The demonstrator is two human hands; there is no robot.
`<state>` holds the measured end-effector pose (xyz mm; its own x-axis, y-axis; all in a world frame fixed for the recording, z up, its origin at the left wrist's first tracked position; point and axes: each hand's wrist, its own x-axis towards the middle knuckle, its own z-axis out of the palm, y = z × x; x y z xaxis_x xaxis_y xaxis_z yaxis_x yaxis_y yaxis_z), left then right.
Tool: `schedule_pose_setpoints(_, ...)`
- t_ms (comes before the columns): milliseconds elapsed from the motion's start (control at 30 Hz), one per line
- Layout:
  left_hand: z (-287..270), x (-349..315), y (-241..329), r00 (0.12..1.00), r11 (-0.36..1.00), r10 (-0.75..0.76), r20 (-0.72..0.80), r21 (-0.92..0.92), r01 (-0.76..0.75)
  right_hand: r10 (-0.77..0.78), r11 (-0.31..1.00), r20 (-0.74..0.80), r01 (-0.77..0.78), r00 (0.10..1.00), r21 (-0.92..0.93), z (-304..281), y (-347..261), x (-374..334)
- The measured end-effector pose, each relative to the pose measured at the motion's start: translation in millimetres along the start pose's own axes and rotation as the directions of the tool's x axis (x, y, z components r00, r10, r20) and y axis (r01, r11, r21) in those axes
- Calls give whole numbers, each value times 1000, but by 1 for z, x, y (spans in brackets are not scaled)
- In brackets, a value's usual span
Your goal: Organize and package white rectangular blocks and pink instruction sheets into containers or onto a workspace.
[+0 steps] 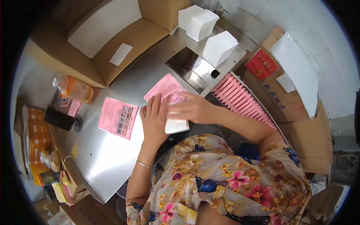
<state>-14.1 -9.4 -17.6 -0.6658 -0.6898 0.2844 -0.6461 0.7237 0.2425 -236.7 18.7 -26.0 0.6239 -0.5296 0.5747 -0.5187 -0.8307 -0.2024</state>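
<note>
Flowered cloth of my top (213, 176) fills the space nearest, in front of the metal counter (97, 159). My left hand (153, 118), a bracelet (143, 164) behind its wrist, lies with fingers stretched and close together over the lower edge of a pink printed sheet (161, 87); my thumb is hidden, so I cannot tell whether I grip anything. My right hand (193, 107) is blurred, reaching across the sheet and a white folded paper (177, 126) by the counter's near edge; I cannot tell if those fingers are clamped. More pink printed sheets (117, 118) lie apart, left of my left hand. Along the counter's left edge are a bottle (79, 90) and a black phone (59, 118). An open carton (132, 37) stands at the far edge, two white paper stacks (220, 48) at the far right corner. Beyond the right edge runs a row of pink packets (243, 102).
</note>
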Motion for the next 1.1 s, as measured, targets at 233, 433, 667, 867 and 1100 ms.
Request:
schedule_pose_setpoints(233,15,17,14,984,997,-50,-170,-68,39,253,938,46,-233,966,-256,47,46,45)
schedule_pose_setpoints(433,15,13,-7,961,980,-197,-193,-37,193,254,933,497,-76,830,-351,28,47,69)
schedule_pose_setpoints(667,-6,15,-11,985,980,-85,-150,-189,56,236,895,-206,-295,950,-334,-85,52,19)
schedule_pose_setpoints(867,4,40,-12,992,996,35,-125,-79,-45,516,649,-331,-613,790,-451,-121,103,-24)
schedule_pose_setpoints(1100,1,22,-8,995,975,-88,-53,-207,76,692,618,-195,-710,695,-337,-122,99,-16)
